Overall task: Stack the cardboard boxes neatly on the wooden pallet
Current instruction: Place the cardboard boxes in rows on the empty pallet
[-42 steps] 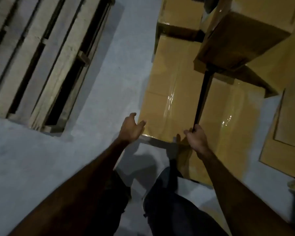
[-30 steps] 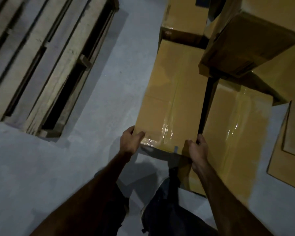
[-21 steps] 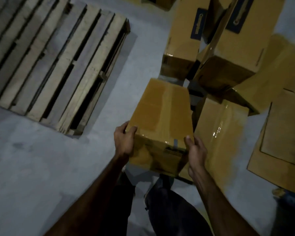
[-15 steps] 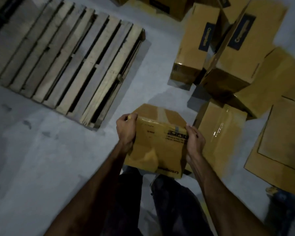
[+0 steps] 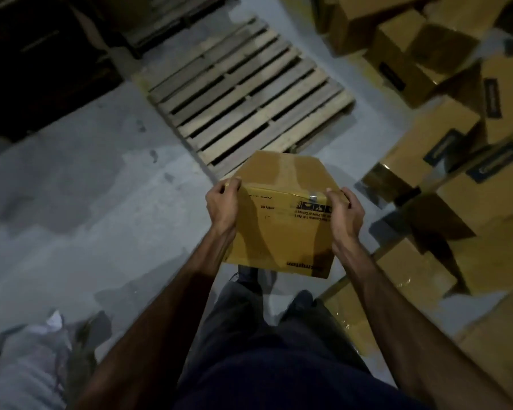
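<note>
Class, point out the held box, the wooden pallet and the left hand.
held box [image 5: 282, 229], head view, printed near face.
wooden pallet [image 5: 249, 96], head view, middle slat.
left hand [image 5: 221, 204], head view, back of hand.

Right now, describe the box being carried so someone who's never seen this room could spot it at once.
Start at the bare wooden pallet lying on the grey floor. Just in front of its near corner a cardboard box is held up off the floor, the left hand and right hand gripping its upper corners. The other boxes lie heaped to the right, unheld.
</note>
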`<state>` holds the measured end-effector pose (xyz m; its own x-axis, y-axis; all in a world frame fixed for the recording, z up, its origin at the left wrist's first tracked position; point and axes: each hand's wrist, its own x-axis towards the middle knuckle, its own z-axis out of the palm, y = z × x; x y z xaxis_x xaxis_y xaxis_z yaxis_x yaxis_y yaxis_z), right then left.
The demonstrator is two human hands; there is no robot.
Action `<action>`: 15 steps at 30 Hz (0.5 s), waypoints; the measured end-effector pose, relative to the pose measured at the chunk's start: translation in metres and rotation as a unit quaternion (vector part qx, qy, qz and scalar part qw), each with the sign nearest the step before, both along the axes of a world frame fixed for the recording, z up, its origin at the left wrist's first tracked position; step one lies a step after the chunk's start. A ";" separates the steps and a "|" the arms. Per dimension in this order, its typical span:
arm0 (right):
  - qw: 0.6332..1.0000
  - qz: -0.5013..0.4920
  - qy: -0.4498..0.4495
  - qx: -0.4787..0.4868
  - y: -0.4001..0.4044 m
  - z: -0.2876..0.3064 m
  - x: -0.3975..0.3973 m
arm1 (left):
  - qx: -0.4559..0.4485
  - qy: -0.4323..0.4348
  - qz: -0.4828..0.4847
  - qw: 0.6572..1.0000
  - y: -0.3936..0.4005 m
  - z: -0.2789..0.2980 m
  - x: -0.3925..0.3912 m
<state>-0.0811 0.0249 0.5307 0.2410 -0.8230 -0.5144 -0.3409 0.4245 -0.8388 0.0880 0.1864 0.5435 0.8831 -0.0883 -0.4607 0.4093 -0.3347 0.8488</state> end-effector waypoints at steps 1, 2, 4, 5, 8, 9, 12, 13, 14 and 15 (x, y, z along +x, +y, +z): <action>1.000 0.019 -0.001 -0.012 0.001 0.010 0.010 | -0.008 -0.001 0.025 1.000 0.010 0.007 0.001; 0.999 0.042 -0.002 -0.025 0.004 0.018 0.021 | -0.019 -0.006 0.049 0.999 0.021 0.013 0.002; 0.995 0.086 -0.013 -0.047 0.009 0.033 0.044 | -0.041 -0.013 0.099 0.994 0.041 0.022 0.006; 0.993 0.105 -0.017 -0.056 0.012 0.040 0.056 | -0.047 -0.013 0.127 0.991 0.051 0.027 0.007; 0.983 0.165 -0.022 -0.074 0.029 0.052 0.094 | -0.058 -0.021 0.210 0.976 0.080 0.034 0.011; 0.979 0.183 -0.027 -0.080 0.036 0.056 0.107 | -0.062 -0.023 0.233 0.970 0.090 0.036 0.014; 0.968 0.229 -0.039 -0.092 0.059 0.065 0.147 | -0.072 -0.029 0.288 0.954 0.119 0.038 0.029; 0.965 0.241 -0.042 -0.095 0.066 0.066 0.161 | -0.076 -0.031 0.303 0.950 0.128 0.039 0.036; 0.962 0.250 -0.042 -0.099 0.074 0.069 0.175 | -0.079 -0.034 0.314 0.946 0.137 0.040 0.045; 0.960 0.257 -0.041 -0.104 0.082 0.070 0.190 | -0.079 -0.037 0.323 0.942 0.145 0.041 0.055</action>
<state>0.1086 0.1064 0.6006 0.6758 -0.6673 -0.3131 -0.3889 0.0381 -0.9205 0.1431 0.3314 0.5849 0.8055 0.4152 -0.4228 0.4226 0.0976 0.9010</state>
